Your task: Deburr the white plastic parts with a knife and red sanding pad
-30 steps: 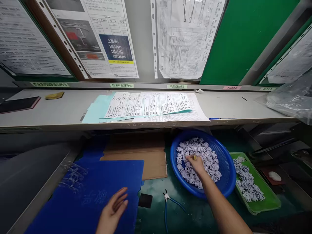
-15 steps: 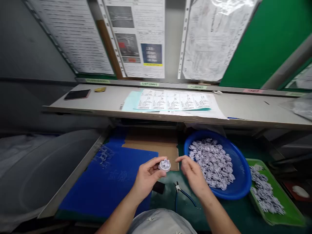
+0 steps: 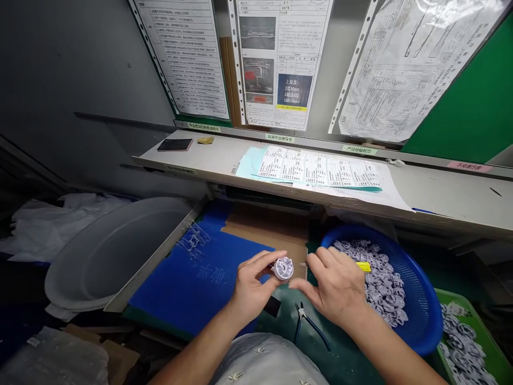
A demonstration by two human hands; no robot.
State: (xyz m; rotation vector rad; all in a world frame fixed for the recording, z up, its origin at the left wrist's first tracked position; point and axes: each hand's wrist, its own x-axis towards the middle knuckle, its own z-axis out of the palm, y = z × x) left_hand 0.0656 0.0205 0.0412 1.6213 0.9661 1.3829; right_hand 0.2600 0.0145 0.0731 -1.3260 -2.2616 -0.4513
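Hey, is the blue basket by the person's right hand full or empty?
Partly full: the blue basket holds a heap of white plastic parts across its middle, with bare blue wall showing above them.

This is a factory assembly or inspection bench, not a home or office. Printed work instructions (image 3: 278, 64) in punched plastic sleeves hang on green boards (image 3: 468, 101) across the top of the frame, above a long shelf (image 3: 452, 206) with printed label strips along its back edge. At lower right, a blue basket (image 3: 425, 315) and a green tray (image 3: 476, 331) hold masses of white moulded plastic parts (image 3: 380, 283), while blue-handled side cutters (image 3: 302, 321) lie on a green bench mat (image 3: 344, 366).
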